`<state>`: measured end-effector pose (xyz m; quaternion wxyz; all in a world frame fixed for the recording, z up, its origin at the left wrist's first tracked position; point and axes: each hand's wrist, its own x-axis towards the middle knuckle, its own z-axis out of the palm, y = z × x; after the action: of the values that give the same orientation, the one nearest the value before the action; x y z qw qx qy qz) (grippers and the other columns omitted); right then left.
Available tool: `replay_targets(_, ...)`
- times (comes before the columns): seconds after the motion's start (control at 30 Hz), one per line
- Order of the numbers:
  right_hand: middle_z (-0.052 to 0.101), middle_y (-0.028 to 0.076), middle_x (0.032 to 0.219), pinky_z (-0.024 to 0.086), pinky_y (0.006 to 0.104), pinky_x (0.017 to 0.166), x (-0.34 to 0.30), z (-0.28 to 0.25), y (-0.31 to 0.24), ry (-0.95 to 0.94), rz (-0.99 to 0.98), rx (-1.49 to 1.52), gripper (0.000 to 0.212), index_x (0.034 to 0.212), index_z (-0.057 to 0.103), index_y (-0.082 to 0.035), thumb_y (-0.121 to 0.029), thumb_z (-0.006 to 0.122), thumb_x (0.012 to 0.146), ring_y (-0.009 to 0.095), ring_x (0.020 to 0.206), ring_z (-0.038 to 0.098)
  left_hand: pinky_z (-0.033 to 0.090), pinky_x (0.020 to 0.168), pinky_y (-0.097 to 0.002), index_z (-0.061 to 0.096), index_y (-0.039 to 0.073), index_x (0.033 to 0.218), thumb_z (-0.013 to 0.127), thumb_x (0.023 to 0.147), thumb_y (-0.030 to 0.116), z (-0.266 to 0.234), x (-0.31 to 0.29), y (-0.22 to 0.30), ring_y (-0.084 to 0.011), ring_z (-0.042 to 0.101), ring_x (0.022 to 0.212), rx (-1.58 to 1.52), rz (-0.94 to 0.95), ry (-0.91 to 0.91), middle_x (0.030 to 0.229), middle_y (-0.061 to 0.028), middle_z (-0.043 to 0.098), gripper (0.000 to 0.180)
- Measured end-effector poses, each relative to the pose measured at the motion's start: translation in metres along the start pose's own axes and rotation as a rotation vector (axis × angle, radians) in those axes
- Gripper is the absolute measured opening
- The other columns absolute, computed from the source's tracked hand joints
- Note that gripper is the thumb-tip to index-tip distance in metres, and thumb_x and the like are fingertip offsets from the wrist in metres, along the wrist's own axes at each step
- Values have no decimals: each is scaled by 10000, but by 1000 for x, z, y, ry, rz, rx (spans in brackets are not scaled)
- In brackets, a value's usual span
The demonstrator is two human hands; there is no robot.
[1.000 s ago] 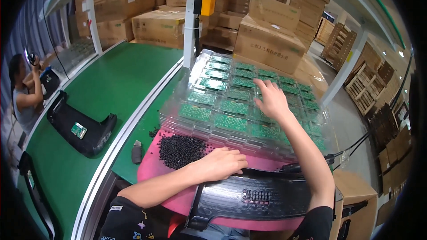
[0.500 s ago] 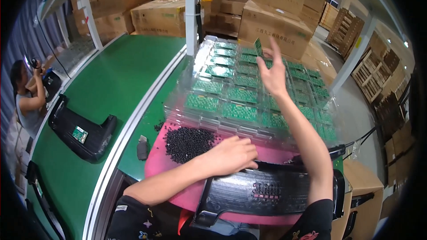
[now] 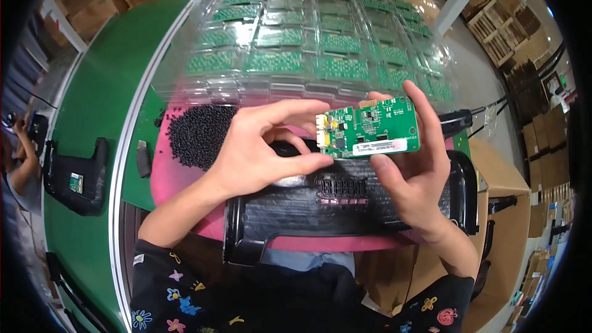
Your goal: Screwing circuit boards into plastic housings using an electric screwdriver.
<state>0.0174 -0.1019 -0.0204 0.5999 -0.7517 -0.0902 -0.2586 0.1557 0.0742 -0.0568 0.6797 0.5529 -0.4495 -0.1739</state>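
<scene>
A green circuit board (image 3: 376, 128) with white connectors at its left end and a white label along its lower edge is held up, face toward me. My right hand (image 3: 419, 166) grips its right part, thumb below and fingers behind and above. At the connector end, my left hand (image 3: 265, 142) closes thumb and fingers about the board's left edge. Beneath both hands lies a long black plastic housing (image 3: 283, 209) with a slotted patch (image 3: 342, 190) near its middle. It rests on a pink mat (image 3: 166, 179).
Stacked clear trays (image 3: 203, 89) of green boards stand beyond the mat. A heap of small black pieces (image 3: 200, 135) lies at left, near a dark grey block (image 3: 142, 159). The green conveyor (image 3: 92, 117) carries another black housing (image 3: 80, 197). An open cardboard box (image 3: 505, 228) stands at right.
My right hand has brought the circuit board back from the trays to above the housing. My left hand has lifted off the housing to the board. The view has tilted downward.
</scene>
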Motion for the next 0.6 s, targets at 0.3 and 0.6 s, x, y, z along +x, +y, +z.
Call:
replay_targets(0.3,640,221,1182,523,367,891,-47,-47,3,-113,30,-570,636,1329,497,91,-154,774,811,303,1067,645,558,590,-245,666,-19,1140,881,654,109,2,-10,-8,-144,668,743,463,148,-186,877,-88,678,547)
replay_targets(0.6,612,153,1182,459,426,949,-60,-55,26,-291,98,-632,583,1138,613,4,-160,871,641,346,1094,572,539,598,-294,625,26,1089,862,673,215,8,-8,-20,-192,639,720,564,-59,-474,836,-63,606,515)
